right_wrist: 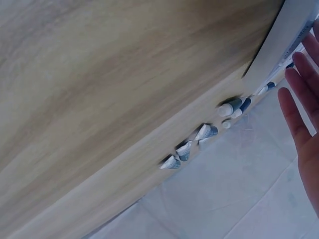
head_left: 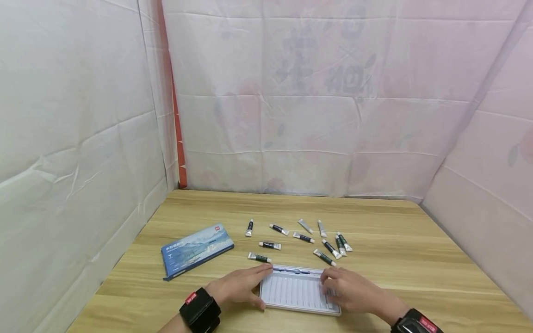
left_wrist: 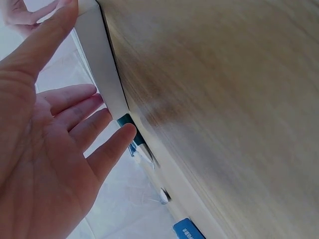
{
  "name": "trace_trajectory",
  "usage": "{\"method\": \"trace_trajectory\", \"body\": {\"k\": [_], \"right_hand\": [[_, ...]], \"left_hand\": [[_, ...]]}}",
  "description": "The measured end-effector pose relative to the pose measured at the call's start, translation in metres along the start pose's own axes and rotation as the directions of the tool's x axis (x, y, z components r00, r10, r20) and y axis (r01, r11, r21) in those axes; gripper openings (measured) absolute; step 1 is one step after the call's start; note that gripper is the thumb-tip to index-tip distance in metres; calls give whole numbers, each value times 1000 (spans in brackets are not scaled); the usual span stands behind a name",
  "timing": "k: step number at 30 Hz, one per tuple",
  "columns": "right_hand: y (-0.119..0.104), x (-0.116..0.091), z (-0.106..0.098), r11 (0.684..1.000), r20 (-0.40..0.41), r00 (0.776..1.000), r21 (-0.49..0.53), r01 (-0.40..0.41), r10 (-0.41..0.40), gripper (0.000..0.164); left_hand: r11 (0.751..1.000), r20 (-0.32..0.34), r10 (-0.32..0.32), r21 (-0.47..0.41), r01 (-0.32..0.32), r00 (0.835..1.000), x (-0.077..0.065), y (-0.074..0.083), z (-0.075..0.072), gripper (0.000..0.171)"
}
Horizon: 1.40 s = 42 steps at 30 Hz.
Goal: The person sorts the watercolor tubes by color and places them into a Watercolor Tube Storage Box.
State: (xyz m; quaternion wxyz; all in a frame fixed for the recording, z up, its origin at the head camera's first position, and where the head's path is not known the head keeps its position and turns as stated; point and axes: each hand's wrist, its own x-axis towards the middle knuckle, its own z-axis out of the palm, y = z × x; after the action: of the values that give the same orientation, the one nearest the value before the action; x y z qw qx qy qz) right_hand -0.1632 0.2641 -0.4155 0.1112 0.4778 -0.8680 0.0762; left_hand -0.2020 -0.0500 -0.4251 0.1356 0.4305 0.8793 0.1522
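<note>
A white ribbed plastic tray (head_left: 293, 290) lies on the table in front of me. A thin blue paintbrush (head_left: 291, 270) sits in its far channel. My left hand (head_left: 243, 284) rests against the tray's left end, thumb at the near corner and fingertips at the far one; the left wrist view shows its fingers spread and nearly straight. Over the right end, my right hand (head_left: 351, 289) has bent fingers on the slots. Its fingertips are partly hidden, so I cannot see whether they pinch anything. Just beyond the tray lie green paint tubes (head_left: 325, 257).
Several more small tubes, some dark (head_left: 270, 245) and some pale (head_left: 305, 225), are scattered behind the tray. At the left lies a blue paint box (head_left: 197, 249), angled on the wooden table (head_left: 399, 259). Pale cloth walls (head_left: 308, 101) enclose the back and sides.
</note>
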Motion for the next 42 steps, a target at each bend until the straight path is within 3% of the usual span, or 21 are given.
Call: {"method": "trace_trajectory", "body": {"k": [7,26,31,34,37,39,42], "right_hand": [[2,-2,4,999,-17,999,25,29,-29,12],[2,-1,7,996,7,1000,91,-20,20,11],[4,5,0,986,69,994,140,-93,84,9],[15,15,-11,964,69,984,198,-176,166,10],[39,29,-22,945,-26,964,207,-254,264,10],[59,40,-27,927,-82,936,190,-323,343,9],[91,53,-28,865,-85,866,155,-477,492,9]], "left_hand": [[1000,1,1,-11,-1,1000,0,0,0,84],[1000,4,-2,-18,2,1000,0,-2,1,85],[1000,12,-5,-13,5,1000,1,-1,-1,84],[1000,18,-16,-6,16,1000,1,-1,-2,84],[1000,20,-18,-5,18,1000,1,-1,-2,84],[1000,20,-11,-6,11,1000,1,-2,-1,84],[1000,18,1,-2,-1,1000,2,-2,1,84]]}}
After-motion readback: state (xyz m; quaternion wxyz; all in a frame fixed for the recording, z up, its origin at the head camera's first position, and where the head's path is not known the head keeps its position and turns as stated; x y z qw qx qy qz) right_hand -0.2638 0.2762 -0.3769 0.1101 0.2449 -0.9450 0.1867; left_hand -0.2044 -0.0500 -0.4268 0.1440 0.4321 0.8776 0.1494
